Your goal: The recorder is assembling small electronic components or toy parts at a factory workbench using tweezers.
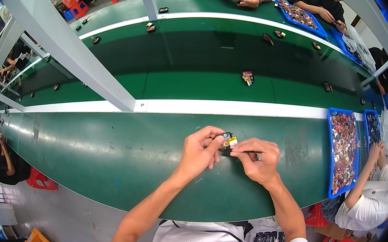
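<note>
Over the green bench, my left hand [202, 149] grips a small black device housing [225, 135] between thumb and fingers. A silver-and-yellow battery-like piece [232, 141] shows at the housing's opening. My right hand [259, 158] pinches a thin dark tool [254, 152], perhaps tweezers, and its tip end reaches the housing's lower edge. The fingertips hide much of the housing's inside, and I cannot tell whether the tool touches the battery-like piece.
A green belt [189, 81] carrying scattered small units [247, 78] runs beyond a white rail [231, 111]. A grey post [76, 53] rises at left. At right stand a blue tray [329, 172] of small parts and a co-worker's arms [365, 175]. Other people sit across the belt.
</note>
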`<action>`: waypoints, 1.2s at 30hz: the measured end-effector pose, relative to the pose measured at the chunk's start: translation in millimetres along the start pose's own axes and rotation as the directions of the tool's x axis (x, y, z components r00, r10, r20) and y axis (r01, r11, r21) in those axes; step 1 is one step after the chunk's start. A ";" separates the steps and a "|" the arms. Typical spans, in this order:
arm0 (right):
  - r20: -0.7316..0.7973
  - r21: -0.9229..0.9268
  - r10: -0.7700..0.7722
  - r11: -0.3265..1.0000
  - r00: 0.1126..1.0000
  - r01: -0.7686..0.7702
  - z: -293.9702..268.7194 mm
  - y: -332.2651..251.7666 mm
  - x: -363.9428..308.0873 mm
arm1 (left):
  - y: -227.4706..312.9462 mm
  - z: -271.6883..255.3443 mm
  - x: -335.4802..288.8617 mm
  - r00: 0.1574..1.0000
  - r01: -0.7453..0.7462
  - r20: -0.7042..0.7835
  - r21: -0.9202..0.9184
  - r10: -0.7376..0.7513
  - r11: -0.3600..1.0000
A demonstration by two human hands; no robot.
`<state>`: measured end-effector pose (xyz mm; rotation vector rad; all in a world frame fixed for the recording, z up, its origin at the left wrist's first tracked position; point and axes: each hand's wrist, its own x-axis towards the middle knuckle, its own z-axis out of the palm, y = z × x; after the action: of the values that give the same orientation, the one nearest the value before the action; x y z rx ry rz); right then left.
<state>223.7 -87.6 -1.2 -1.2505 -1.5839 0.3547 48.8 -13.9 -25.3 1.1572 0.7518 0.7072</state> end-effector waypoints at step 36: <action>-0.119 -0.079 -0.103 0.992 0.988 0.094 6.9 15.8 -5.5 | 53.8 -57.1 211.1 0.924 -0.260 0.017 0.760 0.381 0.596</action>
<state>225.9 -83.3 -18.6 -1.2202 -1.5585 0.1553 116.1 200.9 -18.2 2.0758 1.0217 0.8110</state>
